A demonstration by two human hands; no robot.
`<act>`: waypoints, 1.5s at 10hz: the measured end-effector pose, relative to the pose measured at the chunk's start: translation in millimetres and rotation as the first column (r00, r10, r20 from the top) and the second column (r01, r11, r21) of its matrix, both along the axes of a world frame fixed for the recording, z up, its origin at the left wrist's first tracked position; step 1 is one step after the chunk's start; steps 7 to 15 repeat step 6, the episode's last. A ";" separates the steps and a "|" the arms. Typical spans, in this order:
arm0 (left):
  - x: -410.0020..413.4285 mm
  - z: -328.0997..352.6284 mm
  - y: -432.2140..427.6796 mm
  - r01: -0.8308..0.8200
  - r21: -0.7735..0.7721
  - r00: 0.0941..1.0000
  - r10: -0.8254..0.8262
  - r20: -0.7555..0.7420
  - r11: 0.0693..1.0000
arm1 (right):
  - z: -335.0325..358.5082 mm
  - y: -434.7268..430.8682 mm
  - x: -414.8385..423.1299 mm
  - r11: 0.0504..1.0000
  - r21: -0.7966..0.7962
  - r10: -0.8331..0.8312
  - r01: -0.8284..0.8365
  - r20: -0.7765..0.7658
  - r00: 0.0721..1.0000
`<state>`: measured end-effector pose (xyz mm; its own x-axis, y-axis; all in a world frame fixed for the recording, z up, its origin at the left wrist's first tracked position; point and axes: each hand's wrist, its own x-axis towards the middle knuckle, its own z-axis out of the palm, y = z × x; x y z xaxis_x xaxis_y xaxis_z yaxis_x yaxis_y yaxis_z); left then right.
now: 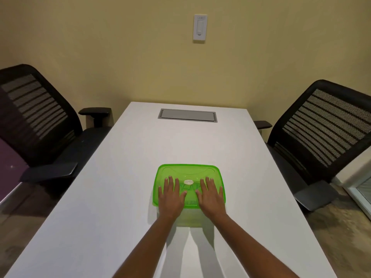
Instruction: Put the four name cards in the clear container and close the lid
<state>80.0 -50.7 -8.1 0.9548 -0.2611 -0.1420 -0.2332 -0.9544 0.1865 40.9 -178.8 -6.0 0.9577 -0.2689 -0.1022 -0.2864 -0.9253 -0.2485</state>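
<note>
Hands — L [171, 194] + R [210, 194] flat, fingers spread, gripping nothing — on glossy green rect. lid [188, 171].

Green translucent plastic lid [188, 171] on clear plastic container [188, 218], centred near front of white rectangular table [120, 187]; left hand [171, 195] and right hand [210, 195] flat on top; black mesh office chairs [40, 121] at both sides.

Both hands [190, 195] seemingly pressing lid [188, 171].

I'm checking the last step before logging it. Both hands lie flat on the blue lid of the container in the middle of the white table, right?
Not quite: the lid is green, not blue, as the head view shows. The rest holds: left hand and right hand lie flat on it, container mid-table.
</note>
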 end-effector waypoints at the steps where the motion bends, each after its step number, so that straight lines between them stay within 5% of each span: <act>1: -13.9 -2.0 -5.4 0.026 -0.003 0.999 -0.026 -0.019 1.000 | -1.1 5.2 -6.9 1.000 0.019 0.020 -0.019 -0.034 0.999; 5: -29.9 13.2 0.7 0.056 0.014 0.995 -0.055 -0.086 0.998 | 11.7 3.4 -25.1 0.999 0.044 0.032 -0.025 -0.173 0.984; 15: -23.8 19.9 4.1 0.026 0.025 0.999 -0.026 -0.025 0.999 | 21.0 -8.4 -25.2 0.999 0.040 0.012 -0.006 -0.141 0.990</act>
